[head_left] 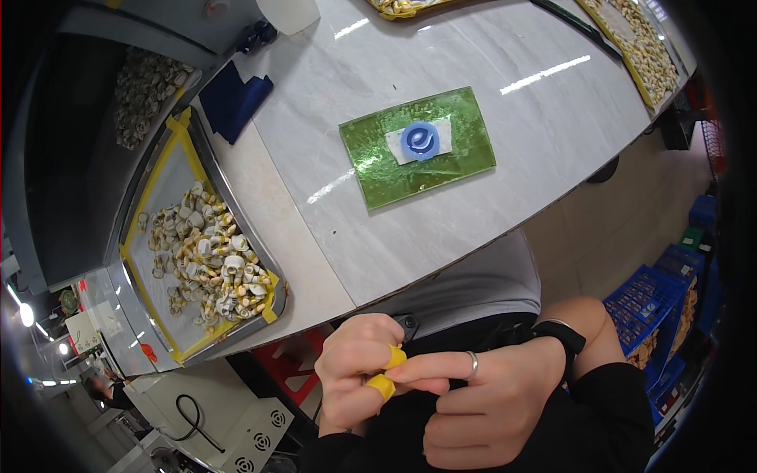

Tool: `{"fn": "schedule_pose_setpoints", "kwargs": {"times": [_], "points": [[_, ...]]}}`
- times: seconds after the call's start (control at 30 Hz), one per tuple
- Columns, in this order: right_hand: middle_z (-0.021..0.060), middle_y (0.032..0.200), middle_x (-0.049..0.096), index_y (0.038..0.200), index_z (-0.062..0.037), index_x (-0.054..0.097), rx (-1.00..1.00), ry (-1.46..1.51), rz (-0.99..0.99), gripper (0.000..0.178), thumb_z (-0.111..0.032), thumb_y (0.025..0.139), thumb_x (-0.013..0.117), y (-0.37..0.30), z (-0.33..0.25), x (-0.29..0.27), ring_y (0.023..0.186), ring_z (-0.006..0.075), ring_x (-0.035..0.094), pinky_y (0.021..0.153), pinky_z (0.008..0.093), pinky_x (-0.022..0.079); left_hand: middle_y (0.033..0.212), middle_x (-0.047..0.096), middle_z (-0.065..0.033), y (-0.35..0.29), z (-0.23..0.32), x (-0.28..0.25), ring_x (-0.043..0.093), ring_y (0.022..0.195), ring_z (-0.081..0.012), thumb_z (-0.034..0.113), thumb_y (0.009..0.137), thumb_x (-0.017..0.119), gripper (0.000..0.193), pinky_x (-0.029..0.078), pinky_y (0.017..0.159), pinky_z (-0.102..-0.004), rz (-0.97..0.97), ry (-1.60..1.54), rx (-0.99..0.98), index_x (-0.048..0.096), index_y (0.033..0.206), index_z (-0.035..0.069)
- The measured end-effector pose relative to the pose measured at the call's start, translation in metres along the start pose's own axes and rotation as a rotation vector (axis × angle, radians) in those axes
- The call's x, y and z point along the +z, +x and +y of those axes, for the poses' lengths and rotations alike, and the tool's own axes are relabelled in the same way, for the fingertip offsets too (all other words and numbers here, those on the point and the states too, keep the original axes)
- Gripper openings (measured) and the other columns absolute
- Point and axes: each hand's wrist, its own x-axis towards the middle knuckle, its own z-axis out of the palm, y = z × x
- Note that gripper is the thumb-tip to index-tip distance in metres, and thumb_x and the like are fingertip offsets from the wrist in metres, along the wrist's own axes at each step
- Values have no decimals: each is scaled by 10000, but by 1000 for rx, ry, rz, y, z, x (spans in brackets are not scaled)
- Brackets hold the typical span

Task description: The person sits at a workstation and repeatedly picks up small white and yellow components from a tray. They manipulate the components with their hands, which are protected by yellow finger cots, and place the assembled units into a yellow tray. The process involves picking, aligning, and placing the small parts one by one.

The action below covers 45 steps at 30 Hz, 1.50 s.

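Close to my body, below the table's front edge, my two hands meet. My left hand [351,374] is curled, with a yellow wrap [383,387] on one fingertip and another yellow wrap [396,357] just above it. From the right, my right hand [485,398] reaches across, its ringed index finger and thumb pressed at the left fingertips. Whatever lies between them is too small or hidden to make out. Beyond the hands, a green mat [428,183] lies on the table, bearing a white patch [445,135] and a round blue piece [420,142].
At the left stands a tray edged with yellow tape [142,272], holding many small white and yellowish parts [213,252]. Another tray of small parts [643,55] is at the far right. A dark blue cloth [234,101] lies on the pale table [315,102]. Blue crates [646,307] stand at right.
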Motion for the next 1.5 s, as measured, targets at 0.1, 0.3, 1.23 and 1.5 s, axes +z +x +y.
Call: {"fn": "schedule_pose_setpoints", "kwargs": {"times": [0.1,0.3,1.23,1.5], "points": [[46,582,340,546,6,460,13,74,-135,110,-31,639,506,-14,4,2,466,179,350,979,500,396,786,517,-63,0,2,-4,465,504,-186,-66,549,757,402,436,480,-320,-38,41,-6,404,689,65],[29,530,375,546,-23,500,-17,-11,-55,109,-66,600,584,3,1,-3,477,150,369,906,470,453,798,518,-68,-1,-1,2,464,500,-181,-36,553,779,409,440,470,-314,47,22,37,409,697,63],[29,524,378,549,-17,490,-4,-11,-38,113,-38,602,588,3,1,1,471,151,369,881,439,475,725,477,-55,-2,-1,-7,441,514,-153,62,593,716,355,433,468,-273,-48,58,-56,430,796,119],[30,524,386,550,-14,489,-6,-12,-68,125,-30,614,595,2,1,0,471,149,373,892,436,469,596,510,-71,-8,5,-3,406,505,-199,-58,539,575,270,409,556,-335,85,-49,-190,534,792,26]]}}
